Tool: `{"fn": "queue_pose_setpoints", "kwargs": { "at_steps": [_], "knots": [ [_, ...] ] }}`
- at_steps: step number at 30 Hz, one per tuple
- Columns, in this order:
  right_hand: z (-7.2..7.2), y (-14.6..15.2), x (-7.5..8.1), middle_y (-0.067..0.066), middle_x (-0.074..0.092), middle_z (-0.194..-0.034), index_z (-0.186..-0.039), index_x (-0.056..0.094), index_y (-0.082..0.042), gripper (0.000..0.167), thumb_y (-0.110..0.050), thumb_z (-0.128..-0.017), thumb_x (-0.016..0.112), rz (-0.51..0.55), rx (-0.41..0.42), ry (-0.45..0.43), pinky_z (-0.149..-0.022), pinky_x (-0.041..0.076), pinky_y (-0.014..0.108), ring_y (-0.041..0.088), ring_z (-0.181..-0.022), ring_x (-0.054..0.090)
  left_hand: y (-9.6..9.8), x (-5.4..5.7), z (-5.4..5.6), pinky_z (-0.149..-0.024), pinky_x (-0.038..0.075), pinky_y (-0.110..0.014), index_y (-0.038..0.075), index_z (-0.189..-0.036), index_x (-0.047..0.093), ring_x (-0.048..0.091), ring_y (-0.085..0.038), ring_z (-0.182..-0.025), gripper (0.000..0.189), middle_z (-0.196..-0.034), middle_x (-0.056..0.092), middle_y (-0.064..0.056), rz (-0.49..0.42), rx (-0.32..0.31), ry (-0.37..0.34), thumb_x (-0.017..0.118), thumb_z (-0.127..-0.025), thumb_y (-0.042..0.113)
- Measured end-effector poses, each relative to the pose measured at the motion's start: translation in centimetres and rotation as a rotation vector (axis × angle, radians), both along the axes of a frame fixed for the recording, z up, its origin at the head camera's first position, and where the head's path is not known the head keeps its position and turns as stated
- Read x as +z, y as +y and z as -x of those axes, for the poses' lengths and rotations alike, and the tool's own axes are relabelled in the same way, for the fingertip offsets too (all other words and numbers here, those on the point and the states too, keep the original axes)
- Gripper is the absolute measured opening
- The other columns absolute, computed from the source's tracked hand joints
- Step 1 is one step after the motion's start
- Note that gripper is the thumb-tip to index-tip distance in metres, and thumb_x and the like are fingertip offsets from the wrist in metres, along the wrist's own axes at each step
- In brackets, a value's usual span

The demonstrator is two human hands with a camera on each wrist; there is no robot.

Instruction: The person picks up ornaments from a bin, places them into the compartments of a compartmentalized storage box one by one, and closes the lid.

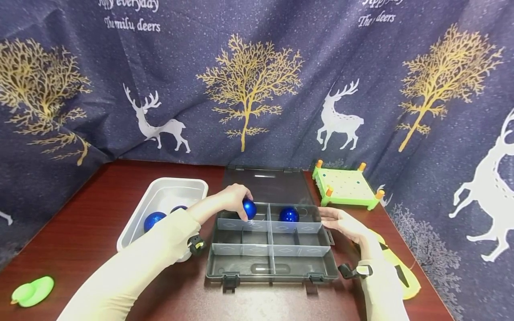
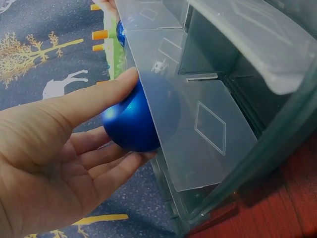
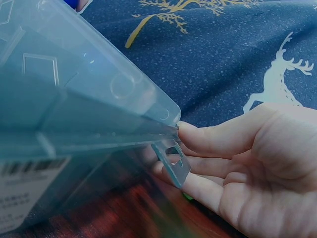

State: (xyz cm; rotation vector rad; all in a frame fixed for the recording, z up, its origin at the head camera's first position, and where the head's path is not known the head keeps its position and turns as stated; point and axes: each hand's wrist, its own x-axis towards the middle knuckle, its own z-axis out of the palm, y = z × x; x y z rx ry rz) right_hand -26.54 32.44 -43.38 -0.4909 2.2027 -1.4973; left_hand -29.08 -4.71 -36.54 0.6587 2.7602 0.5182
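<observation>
My left hand (image 1: 234, 198) holds a shiny blue ball (image 1: 249, 208) between thumb and fingers, over the rear left part of a grey see-through compartment box (image 1: 272, 280). In the left wrist view, the ball (image 2: 130, 119) is partly behind a clear divider (image 2: 210, 129) marked with a diamond. A second blue ball (image 1: 289, 215) sits in the rear right compartment. At the box's right side, my right hand (image 1: 341, 223) grips its edge. The right wrist view has the thumb at the rim and fingers around a side tab (image 3: 179, 171).
A white tray (image 1: 178, 180) with blue balls (image 1: 154, 220) stands left, partly under my left arm. The box's lid (image 1: 269, 185) lies open behind it. A green pegged toy (image 1: 345, 185) is at back right, a yellow item (image 1: 407, 285) beside my right forearm, a green duck (image 1: 34, 290) at front left.
</observation>
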Motion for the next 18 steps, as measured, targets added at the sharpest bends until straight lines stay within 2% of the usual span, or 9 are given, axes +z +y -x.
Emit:
{"fn": "queue_pose_setpoints", "kwargs": {
  "at_steps": [7, 18],
  "knots": [
    [-0.06, -0.01, -0.07, 0.040, 0.028, -0.149, -0.145, 0.022, 0.019, 0.064, -0.010, -0.098, 0.054, -0.002, -0.006, 0.009, -0.093, 0.043, 0.012, 0.055, -0.135, 0.032, 0.16, -0.27, 0.02, -0.093, 0.053, -0.040, 0.004, -0.115, 0.069, 0.066, -0.028, -0.104, 0.060, -0.113, 0.071, -0.012, 0.021, -0.011, 0.020, 0.093, -0.063, 0.021],
    [0.01, 0.03, -0.29, 0.042, 0.025, -0.148, -0.144, 0.022, 0.021, 0.063, -0.008, -0.097, 0.054, 0.011, 0.000, 0.021, -0.093, 0.043, 0.011, 0.057, -0.134, 0.031, 0.02, -0.44, -0.28, -0.094, 0.053, -0.042, 0.005, -0.118, 0.067, 0.065, -0.030, -0.108, 0.062, -0.117, 0.070, -0.012, 0.032, -0.006, 0.011, 0.092, -0.065, 0.025]
  ]
}}
